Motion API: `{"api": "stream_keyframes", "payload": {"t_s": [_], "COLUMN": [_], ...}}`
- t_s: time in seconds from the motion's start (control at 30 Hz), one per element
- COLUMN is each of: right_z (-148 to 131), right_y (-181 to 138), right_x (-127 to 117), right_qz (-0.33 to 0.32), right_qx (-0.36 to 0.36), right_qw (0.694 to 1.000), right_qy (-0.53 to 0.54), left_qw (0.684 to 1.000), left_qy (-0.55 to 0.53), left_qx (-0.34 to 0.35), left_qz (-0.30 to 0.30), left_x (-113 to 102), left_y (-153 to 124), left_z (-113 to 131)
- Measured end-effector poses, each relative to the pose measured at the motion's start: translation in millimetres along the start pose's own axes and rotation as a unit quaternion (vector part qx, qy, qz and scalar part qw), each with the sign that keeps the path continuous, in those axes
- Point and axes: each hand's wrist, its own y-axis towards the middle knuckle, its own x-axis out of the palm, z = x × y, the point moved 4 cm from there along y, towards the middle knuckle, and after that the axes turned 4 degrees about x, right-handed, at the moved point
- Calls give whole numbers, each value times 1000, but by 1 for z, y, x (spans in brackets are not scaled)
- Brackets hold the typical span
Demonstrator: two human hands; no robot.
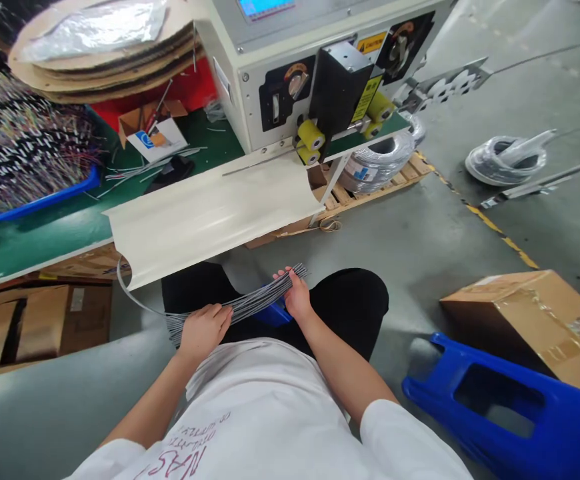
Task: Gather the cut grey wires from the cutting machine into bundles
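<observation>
A bundle of grey cut cables (255, 303) lies across my lap, held between both hands. My left hand (204, 331) is closed over the bundle near its left end, knuckles up. Around the right end, my right hand (296, 293) wraps its fingers, and the cut tips stick out past them. One loose grey cable (137, 300) curves from the left end of the bundle up to the cream chute (210, 213). Above the chute stands the wire-cutting machine (280, 87) with yellow rollers (311, 135); a single cable length (255, 163) lies at the chute's upper edge.
A blue tray (40, 203) of many-coloured wires and a small white box (157, 139) stand on the green bench (45, 243). Cable coils (380, 163) rest on a pallet. To my right are a blue stool (500, 400) and a cardboard box (525, 320).
</observation>
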Motion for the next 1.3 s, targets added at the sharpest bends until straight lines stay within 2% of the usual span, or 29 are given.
{"api": "stream_keyframes", "payload": {"t_s": [0.1,0.17,0.27,0.43,0.5,0.57,0.67,0.77,0.83,0.9,0.97,1.07,1.17,1.3], "right_z": [0,0,1,2,2,3,4,5,5,5,6,5,4,4], "right_y": [2,3,5,21,26,28,32,38,39,36,30,21,16,15], "right_x": [-1,-4,-12,-21,-22,-23,-27,-31,-31,-29,-25,-19,-15,-13], "right_qz": [-6,-3,20,19,10,7,4,1,0,-4,-6,-15,-27,-24], "right_qx": [-2,-1,5,20,21,25,36,38,37,41,44,35,28,29], "right_qw": [1000,1000,1000,999,999,998,997,995,996,996,997,998,998,999], "right_qy": [1,-5,-21,-33,-45,-56,-69,-87,-86,-76,-65,-54,-49,-39], "left_qw": [1000,1000,997,981,978,980,993,998,980,954,947,953,960,966], "left_qy": [-3,-1,19,24,21,20,3,-17,-6,15,19,-11,-39,-40], "left_qx": [5,-12,-66,-192,-208,-198,-119,53,179,249,221,91,1,-37], "left_qz": [-10,4,32,22,24,28,22,36,90,164,232,290,279,252], "left_x": [-3,-8,-18,-21,-18,-16,-19,-38,-61,-85,-108,-131,-138,-139], "left_y": [2,2,-1,-19,-24,-24,-8,22,45,70,99,142,173,188], "left_z": [2,-3,-25,-80,-89,-88,-69,-35,-12,4,8,2,-2,1]}}
